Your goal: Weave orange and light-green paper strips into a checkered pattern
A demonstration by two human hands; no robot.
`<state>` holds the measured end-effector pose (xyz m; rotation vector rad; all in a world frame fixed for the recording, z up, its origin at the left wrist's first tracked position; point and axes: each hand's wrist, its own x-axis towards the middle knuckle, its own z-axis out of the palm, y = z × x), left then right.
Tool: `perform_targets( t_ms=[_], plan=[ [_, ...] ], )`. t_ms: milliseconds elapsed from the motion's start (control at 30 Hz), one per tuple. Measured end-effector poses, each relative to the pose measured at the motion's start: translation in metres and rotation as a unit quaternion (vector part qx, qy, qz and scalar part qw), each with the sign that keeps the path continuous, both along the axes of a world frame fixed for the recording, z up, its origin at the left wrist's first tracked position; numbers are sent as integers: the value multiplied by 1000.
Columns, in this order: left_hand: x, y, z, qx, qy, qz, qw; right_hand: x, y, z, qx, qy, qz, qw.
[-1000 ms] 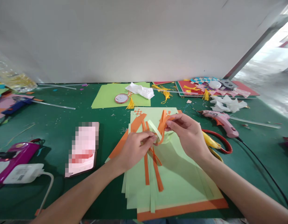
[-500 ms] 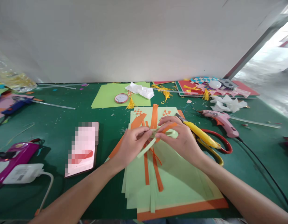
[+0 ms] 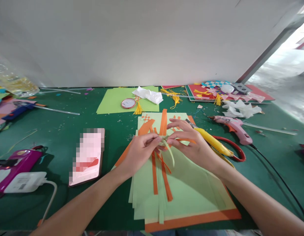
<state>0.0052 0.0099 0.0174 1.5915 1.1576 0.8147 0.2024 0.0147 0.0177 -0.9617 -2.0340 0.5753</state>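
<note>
In the middle of the head view, my left hand (image 3: 135,154) pinches a small bundle of interlaced paper strips between thumb and fingers. A pale green paper strip (image 3: 171,154) curves out of the bundle and hangs down to the right. My right hand (image 3: 194,146) closes thumb and index finger at the bundle's right side, with an orange paper strip (image 3: 187,140) running between them. The crossing of the strips is partly hidden by my fingertips. Beneath both hands lies a stack of pale green paper sheets (image 3: 191,186), with loose orange strips (image 3: 166,183) on it.
Right of the sheets are a yellow-handled cutter (image 3: 213,141) and a pink glue gun (image 3: 234,127) with its cord. At left lie a phone (image 3: 89,157) and a purple power strip (image 3: 19,164). Crumpled tissue (image 3: 149,95) and yellow tassels (image 3: 175,98) sit behind, before a white panel (image 3: 142,42).
The pale green strip's free end has swung from lower left to lower right. My right hand has shifted slightly right, and the orange strip now points right beneath its fingers. My left hand has stayed put.
</note>
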Motion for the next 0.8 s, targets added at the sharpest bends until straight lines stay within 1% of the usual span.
perform_targets(
  t_ms=[67,133,233,300,400,500,600,700,800],
  plan=[
    [0,0,0,-1,7,2,1000,-1,-1,0,-3,-3,10,1000],
    [1,-1,0,-15,-7,4,1000,-2,-2,-1,-13,-7,14,1000],
    [2,-1,-2,-39,-32,-3,999,-3,-2,-2,-30,-8,9,999],
    [1,-1,-2,-37,-34,-8,999,-2,-2,-2,-34,-12,8,999],
    [1,-1,-2,-22,-23,-10,999,0,-1,-1,6,-24,16,1000],
    [0,-1,-3,-37,-30,-23,999,2,2,0,56,-25,18,998],
    [0,-2,-3,-55,-42,-34,997,3,4,0,73,-26,16,997],
    [-1,-2,-1,-46,-25,-45,998,3,5,0,85,-26,20,996],
    [0,-2,-1,-42,-9,-40,998,3,5,-1,92,-21,30,995]
  ],
)
